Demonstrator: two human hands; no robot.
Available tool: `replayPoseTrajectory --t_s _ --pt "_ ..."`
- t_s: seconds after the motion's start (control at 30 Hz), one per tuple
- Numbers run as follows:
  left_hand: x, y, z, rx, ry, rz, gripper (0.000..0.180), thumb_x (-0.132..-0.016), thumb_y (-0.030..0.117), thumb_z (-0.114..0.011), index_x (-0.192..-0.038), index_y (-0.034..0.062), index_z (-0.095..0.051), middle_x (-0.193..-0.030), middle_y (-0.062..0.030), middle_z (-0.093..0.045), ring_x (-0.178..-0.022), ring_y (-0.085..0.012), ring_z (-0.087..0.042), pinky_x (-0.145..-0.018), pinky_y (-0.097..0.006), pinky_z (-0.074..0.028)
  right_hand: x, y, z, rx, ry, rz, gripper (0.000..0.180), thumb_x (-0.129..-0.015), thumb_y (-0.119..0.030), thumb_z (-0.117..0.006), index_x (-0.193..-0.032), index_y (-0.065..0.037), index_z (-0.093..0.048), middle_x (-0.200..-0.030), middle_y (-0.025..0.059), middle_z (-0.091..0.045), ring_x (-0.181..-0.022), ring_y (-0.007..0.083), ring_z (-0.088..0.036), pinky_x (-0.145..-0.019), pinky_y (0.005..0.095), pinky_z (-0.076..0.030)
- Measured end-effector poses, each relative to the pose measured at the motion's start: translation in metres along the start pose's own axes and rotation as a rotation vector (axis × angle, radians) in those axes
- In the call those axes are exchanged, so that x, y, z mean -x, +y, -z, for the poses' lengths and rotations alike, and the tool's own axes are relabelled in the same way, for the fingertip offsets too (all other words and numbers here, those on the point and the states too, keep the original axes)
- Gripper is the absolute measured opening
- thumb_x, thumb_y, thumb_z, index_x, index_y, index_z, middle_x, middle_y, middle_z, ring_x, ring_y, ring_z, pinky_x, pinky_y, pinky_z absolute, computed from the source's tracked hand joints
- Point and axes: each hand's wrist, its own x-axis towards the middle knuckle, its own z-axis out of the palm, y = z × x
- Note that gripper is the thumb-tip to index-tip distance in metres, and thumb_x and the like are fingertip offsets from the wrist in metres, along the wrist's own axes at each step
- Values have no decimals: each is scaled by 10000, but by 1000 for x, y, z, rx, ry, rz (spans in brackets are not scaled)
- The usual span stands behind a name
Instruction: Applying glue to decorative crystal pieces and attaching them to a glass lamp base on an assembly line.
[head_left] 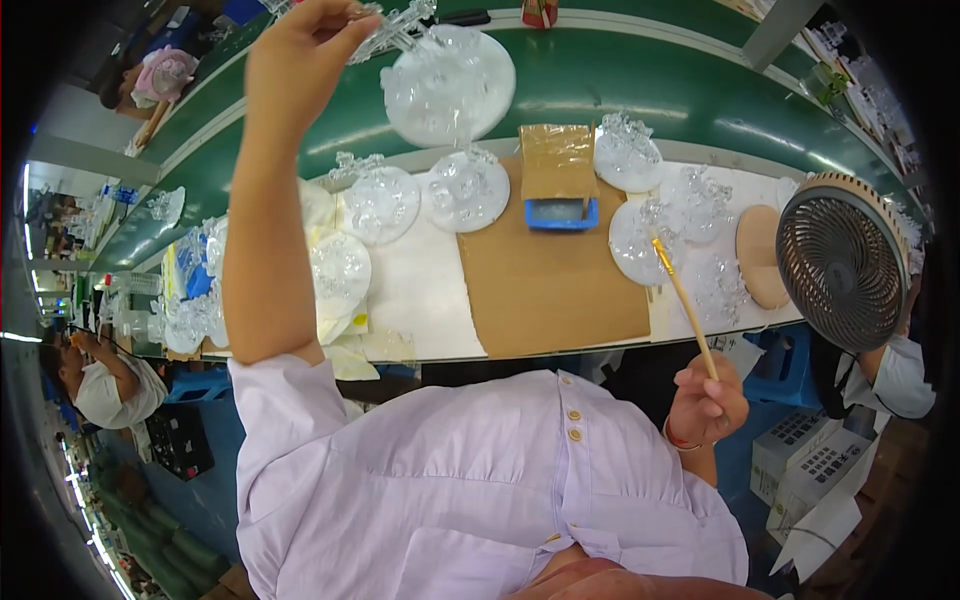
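My left hand [310, 50] is stretched out over the far side of the bench, its fingers closed on a clear plastic piece [400, 32] with thin branching parts. Just below that piece sits a large white round plate [475, 85] with clear pieces on it. My right hand [708, 402] is near the bench's front edge, closed round the wooden handle of a thin paintbrush [688, 305]. The brush points up and away, its tip over a white disc [632, 245] with clear pieces. Whether the tip touches the disc I cannot tell.
A brown cardboard sheet [560, 290] lies mid-bench, bearing a blue tray [561, 215] partly covered by a cardboard flap [557, 160]. More white discs [468, 190] with clear pieces stand on both sides. A round black fan [845, 262] is at the right. Co-workers sit at the left.
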Motion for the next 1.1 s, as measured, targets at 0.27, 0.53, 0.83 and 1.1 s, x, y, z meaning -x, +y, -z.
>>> replayPoseTrajectory --t_s 0.27,0.53,0.83,1.1 --pt "-50 -121 -142 -317 14 174 234 -794 328 -702 -921 131 -711 -829 -102 -707 -796 -302 -677 -713 -390 -527 -33 -7 -20 159 -119 57 273 -993 -294 -491 -1095 -41 -504 -836 156 -617 -669 200 -558 -573 294 -476" --pt "-19 -147 -179 -391 -244 102 444 -828 287 -695 -1219 95 -611 -1134 -174 -653 -1021 -316 -637 -879 -378 -497 -34 -2 -26 149 -143 -50 186 -981 -167 -498 -1114 -37 -511 -912 177 -664 -684 201 -574 -581 283 -483" --pt "46 -24 -77 -174 -879 -190 358 -846 170 -682 -1193 120 -610 -1152 -100 -635 -1010 -313 -609 -869 -386 -494 -47 8 -37 274 -254 54 205 -987 -163 -483 -1126 -27 -548 -840 151 -663 -626 232 -567 -573 326 -464" --pt "66 -16 -68 -272 -642 -364 119 -806 92 -678 -918 68 -646 -875 -81 -647 -809 -298 -614 -698 -391 -492 -72 18 -73 369 -168 70 137 -909 -7 -525 -1032 6 -583 -821 138 -602 -698 279 -566 -620 334 -447"
